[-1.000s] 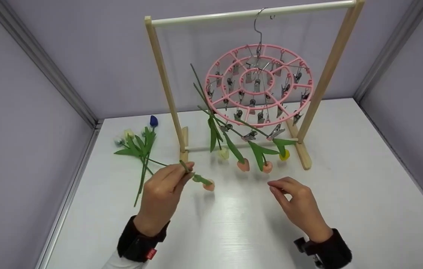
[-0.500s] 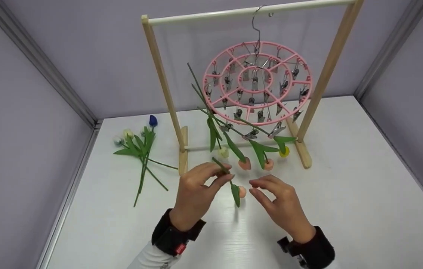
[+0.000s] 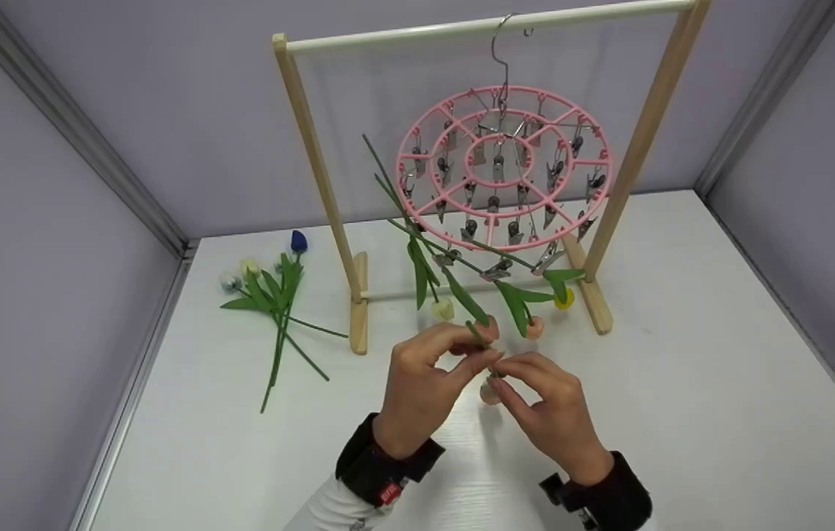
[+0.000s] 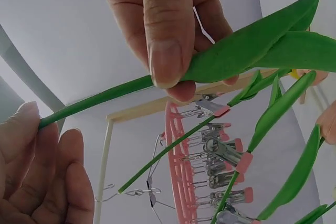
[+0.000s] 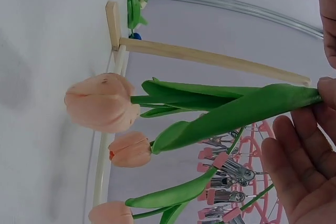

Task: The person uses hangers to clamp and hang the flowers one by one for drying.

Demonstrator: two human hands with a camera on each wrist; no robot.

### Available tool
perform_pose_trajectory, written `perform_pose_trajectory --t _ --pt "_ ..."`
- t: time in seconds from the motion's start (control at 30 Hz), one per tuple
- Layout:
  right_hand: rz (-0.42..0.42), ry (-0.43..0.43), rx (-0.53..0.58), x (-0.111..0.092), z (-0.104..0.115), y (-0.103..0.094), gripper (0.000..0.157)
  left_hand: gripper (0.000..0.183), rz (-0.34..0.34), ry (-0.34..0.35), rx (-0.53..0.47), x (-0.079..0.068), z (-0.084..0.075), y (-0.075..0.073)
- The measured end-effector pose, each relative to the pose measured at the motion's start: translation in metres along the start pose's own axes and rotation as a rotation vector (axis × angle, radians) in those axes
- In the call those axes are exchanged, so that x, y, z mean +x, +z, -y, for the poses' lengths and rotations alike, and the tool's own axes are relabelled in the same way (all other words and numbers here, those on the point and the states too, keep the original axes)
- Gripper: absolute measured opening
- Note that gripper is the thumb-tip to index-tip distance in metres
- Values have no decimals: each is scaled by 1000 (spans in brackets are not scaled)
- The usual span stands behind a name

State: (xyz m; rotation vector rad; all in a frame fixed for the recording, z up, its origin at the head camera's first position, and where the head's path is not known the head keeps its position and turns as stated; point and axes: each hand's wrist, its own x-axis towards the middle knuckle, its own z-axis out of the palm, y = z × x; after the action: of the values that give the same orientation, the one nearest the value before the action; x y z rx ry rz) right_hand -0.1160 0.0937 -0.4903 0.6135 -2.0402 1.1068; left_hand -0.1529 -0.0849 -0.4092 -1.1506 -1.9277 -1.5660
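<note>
My left hand (image 3: 421, 387) and right hand (image 3: 561, 405) meet at one artificial tulip in front of the rack. Peach petals (image 5: 100, 102) hang below the fingers at its lower end. The left hand pinches the green stem (image 4: 100, 98) near its end; the right pinches where the leaves (image 4: 236, 56) begin. Behind them a round pink clip hanger (image 3: 491, 232) hangs tilted. Its front clips (image 4: 226, 153) grip several tulips, heads down: a white one (image 3: 442, 309), two peach ones (image 3: 534, 327) and a yellow one (image 3: 565, 299).
The wooden rack (image 3: 314, 147) stands on the white table (image 3: 683, 413), its white rod (image 3: 417, 33) bearing the hanger. At the left lie loose tulips (image 3: 274, 291), including a blue bloom (image 3: 299, 241). Walls enclose the back and sides.
My left hand has carried the peach tulip rightward to the middle. The right hand has moved left and now pinches the tulip too.
</note>
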Motion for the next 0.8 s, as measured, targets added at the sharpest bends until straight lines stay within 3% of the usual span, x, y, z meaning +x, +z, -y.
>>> perform_pose_trajectory --t 0.27,0.43,0.53,0.6,0.7,0.8 --pt "38 7 -24 -4 -5 -10 37 16 142 -133 92 -7 13 10" --pt "107 -38 13 0 -16 -23 38 14 147 -145 96 -9 15 14" --pt "82 -42 12 14 -31 -45 36 13 135 -139 77 -9 14 15" --pt "18 -5 -21 29 -43 -63 32 13 128 -136 68 -8 13 16" --pt "-69 139 -114 58 -64 -91 21 12 122 -131 57 -8 12 15" --pt "-51 308 -193 85 -88 -113 21 12 125 -135 45 -9 11 15"
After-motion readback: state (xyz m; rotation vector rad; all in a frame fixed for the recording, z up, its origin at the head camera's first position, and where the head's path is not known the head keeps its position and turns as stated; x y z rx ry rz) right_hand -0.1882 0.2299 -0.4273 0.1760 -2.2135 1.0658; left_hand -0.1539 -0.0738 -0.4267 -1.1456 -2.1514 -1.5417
